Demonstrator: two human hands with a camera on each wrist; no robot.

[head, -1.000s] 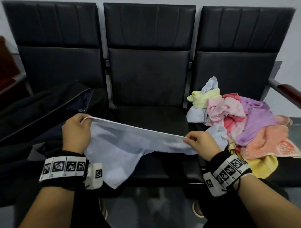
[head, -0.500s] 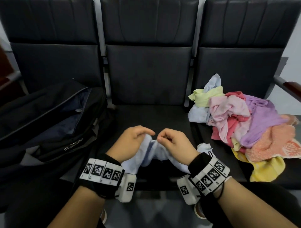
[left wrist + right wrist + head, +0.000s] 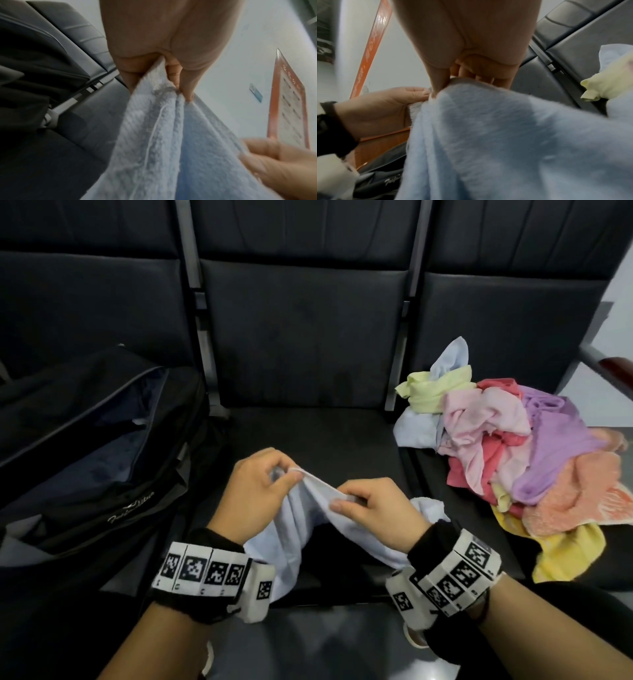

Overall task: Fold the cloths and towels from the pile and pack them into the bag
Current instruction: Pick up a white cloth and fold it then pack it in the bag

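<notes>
A light blue towel hangs doubled over the front of the middle seat, held up between both hands. My left hand pinches its gathered top corners between thumb and fingers. My right hand sits close beside it, thumb and fingers pinching the folded edge. The towel's lower part drapes under both wrists. An open black bag lies on the left seat. The pile of cloths, in pink, purple, yellow, orange and pale blue, lies on the right seat.
Three black padded seats stand in a row with metal dividers between them. A wooden armrest juts at the far right. An orange-framed notice hangs on the pale wall.
The towel was stretched wide between my hands a second ago. Both hands came together at the middle, doubling it, and the left hand now pinches the joined top.
</notes>
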